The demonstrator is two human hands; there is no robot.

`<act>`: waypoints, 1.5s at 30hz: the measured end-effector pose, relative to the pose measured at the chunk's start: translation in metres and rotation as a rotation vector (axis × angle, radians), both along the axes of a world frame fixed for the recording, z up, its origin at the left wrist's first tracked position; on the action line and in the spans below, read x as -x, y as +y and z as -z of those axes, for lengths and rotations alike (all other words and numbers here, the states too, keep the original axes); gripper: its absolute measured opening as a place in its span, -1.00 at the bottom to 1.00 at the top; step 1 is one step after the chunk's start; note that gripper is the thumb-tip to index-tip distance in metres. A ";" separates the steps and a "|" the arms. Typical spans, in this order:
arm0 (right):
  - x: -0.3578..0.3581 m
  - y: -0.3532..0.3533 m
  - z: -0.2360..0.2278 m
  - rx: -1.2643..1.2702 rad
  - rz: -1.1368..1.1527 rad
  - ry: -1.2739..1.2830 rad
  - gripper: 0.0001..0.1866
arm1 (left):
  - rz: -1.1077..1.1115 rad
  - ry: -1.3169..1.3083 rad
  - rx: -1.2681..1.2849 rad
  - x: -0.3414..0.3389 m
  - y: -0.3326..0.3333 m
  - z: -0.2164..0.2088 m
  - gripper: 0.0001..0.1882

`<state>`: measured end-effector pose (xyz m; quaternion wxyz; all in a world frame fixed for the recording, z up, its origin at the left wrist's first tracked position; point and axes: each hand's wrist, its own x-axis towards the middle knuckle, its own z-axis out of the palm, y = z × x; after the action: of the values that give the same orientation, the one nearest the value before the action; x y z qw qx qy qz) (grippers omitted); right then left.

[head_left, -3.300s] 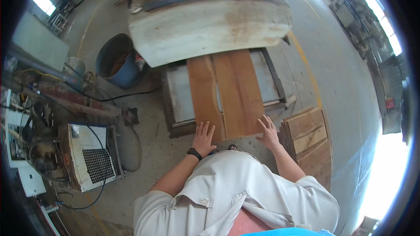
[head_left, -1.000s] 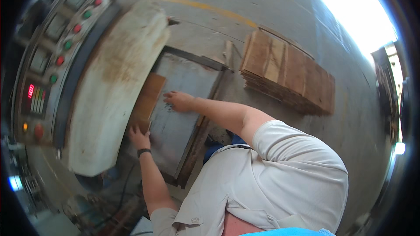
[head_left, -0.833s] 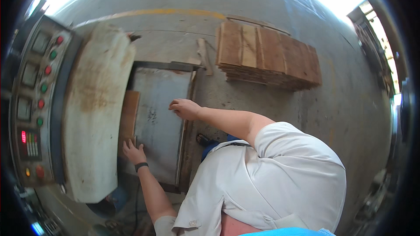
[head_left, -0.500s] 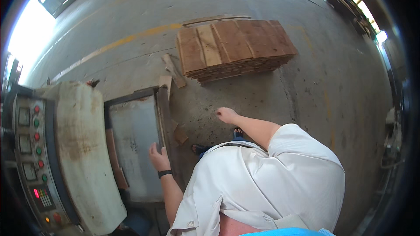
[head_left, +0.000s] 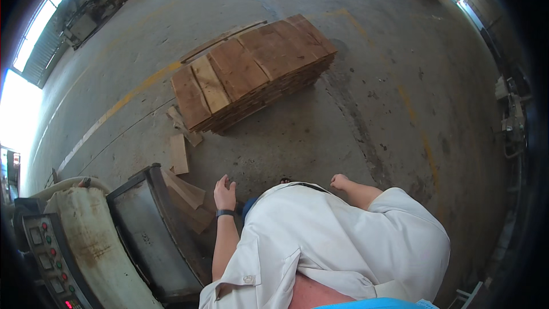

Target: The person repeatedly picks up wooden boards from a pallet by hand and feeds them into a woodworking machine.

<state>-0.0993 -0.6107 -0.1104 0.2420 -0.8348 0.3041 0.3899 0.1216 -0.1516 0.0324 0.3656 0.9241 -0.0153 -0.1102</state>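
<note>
My left hand, a dark band at its wrist, hangs in the air with fingers apart and nothing in them. It is nearest to some loose flat wood pieces on the floor beside the machine. My right hand is held out on the other side of my body, its fingers curled into a loose fist with nothing showing in it. Ahead of both hands, out of reach, a long stack of brown wood boards rests on the floor. One board on its top is paler than the others.
At lower left stands a worn cream machine with a control panel of buttons and gauges. A grey metal table with a dark frame adjoins it. Wood scraps lie near the stack. Yellow lines mark the concrete floor.
My view has turned right and moved away from the machine, which now sits lower left. My left hand is no longer over the metal table. My right hand has drawn back nearer my body.
</note>
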 end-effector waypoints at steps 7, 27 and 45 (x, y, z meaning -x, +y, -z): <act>-0.003 -0.047 0.012 -0.045 0.284 -0.045 -0.66 | 0.162 0.037 0.064 -0.050 -0.109 -0.006 -0.54; -0.394 -0.116 0.034 -0.482 0.880 -0.200 -0.63 | -0.013 0.520 0.222 -0.392 -0.210 0.187 -0.34; -0.707 -0.175 0.229 -0.866 1.663 -0.363 -0.51 | -0.475 0.665 0.299 -0.521 -0.306 0.395 0.11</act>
<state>0.6081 -0.7856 -0.3390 0.7730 -0.2370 0.5873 0.0361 0.6429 -0.4578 -0.3628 0.4956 0.7532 0.3004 -0.3112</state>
